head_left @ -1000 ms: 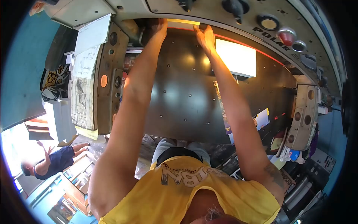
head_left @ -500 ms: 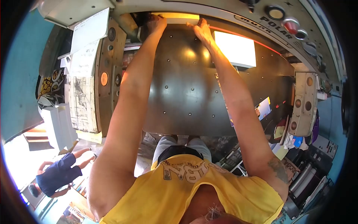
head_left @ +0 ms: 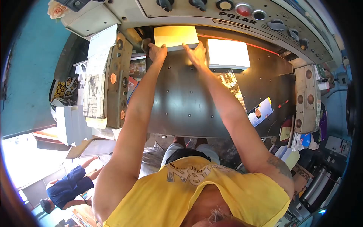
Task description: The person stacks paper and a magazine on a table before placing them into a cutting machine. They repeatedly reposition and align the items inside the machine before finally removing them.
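Note:
A thick stack of paper (head_left: 176, 36), lit yellow, lies under the machine's front at the back of the dark metal table (head_left: 181, 102). My left hand (head_left: 157, 52) holds its near left corner, the thumb against the front edge. On the near right corner, my right hand (head_left: 195, 53) grips the same stack with thumb and fingers. Just right of that hand sits a second, white paper stack (head_left: 228, 54), which neither hand touches. Beside my right forearm lie a printed strip (head_left: 232, 85) and a printed card with a picture of a person (head_left: 261, 112).
Above the table runs the machine's panel (head_left: 242, 22) with knobs and a red button. Side blocks stand left (head_left: 115, 81) and right (head_left: 305, 99). A red marker (head_left: 283, 104) lies at the right. Another person (head_left: 70, 187) in dark clothes is at the lower left.
The yellow-lit stack and both hands have come nearer to my body, and more of the stack shows. The head view has shifted, so more of the machine's panel is visible.

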Motion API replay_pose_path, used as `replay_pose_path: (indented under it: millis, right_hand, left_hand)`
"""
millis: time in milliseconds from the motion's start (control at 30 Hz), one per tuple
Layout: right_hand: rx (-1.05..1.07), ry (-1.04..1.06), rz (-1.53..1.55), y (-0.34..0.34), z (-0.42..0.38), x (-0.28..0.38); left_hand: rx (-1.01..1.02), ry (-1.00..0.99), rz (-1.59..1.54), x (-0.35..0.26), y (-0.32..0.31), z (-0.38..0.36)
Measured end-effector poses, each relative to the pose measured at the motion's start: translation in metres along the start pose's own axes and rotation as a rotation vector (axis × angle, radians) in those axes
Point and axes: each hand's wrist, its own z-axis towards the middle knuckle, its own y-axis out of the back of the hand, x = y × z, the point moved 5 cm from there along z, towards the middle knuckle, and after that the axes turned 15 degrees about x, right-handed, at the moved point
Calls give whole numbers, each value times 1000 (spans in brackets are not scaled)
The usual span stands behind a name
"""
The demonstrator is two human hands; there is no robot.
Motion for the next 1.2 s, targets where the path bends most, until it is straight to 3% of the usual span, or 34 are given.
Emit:
replay_pose_path:
  millis: [167, 433, 600, 667, 700, 733, 833, 1067, 1167, 1200]
  right_hand:
    - [-236, 137, -97, -24, -75, -21]
    - [109, 233, 46, -15, -222, -69]
    - [171, 314, -11, -1, -297, -98]
    - [217, 339, -24, 11, -317, -99]
    - [256, 296, -54, 12, -325, -100]
    - [190, 374, -38, 7, -328, -109]
    - [278, 300, 39, -1, -332, -123]
    - [281, 399, 78, 1, -328, -130]
    - [230, 451, 108, 1, -334, -128]
    - [217, 470, 104, 2, -334, -128]
  left_hand:
    - [-40, -8, 77, 48, 4, -52]
    - [-8, 53, -34, 121, 17, -227]
    - [-126, 70, 80, 183, 7, -314]
    - [-53, 120, -65, 223, -2, -327]
    - [-1, 170, -349, 201, 0, -358]
    - [-11, 174, -381, 201, -2, -367]
    - [5, 206, -415, 193, 3, -382]
    - [2, 182, -476, 196, 3, -380]
    - [29, 56, -545, 245, -10, -336]
    - [-17, 94, -520, 233, -5, -349]
